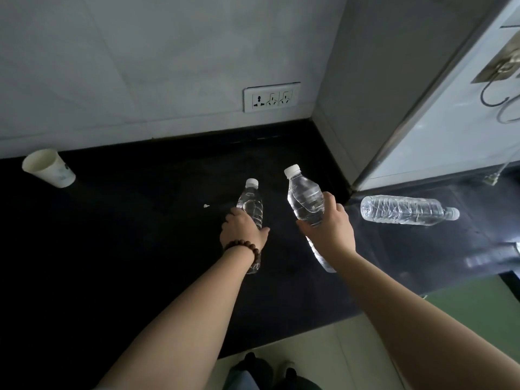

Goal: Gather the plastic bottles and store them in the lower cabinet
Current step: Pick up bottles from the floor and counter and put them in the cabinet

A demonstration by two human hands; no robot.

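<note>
Left hand: fingers wrapped round small clear plastic bottle, white cap.
Right hand: fingers clamped on taller clear plastic bottle.
Black counter: third clear bottle lying sideways.

A black table is running under pale grey wall tiles, where a white socket strip with 3 outlets is sitting. A bright glass-fronted panel is glowing nearby; light floor tiles are showing below.

No legible text anywhere.
</note>
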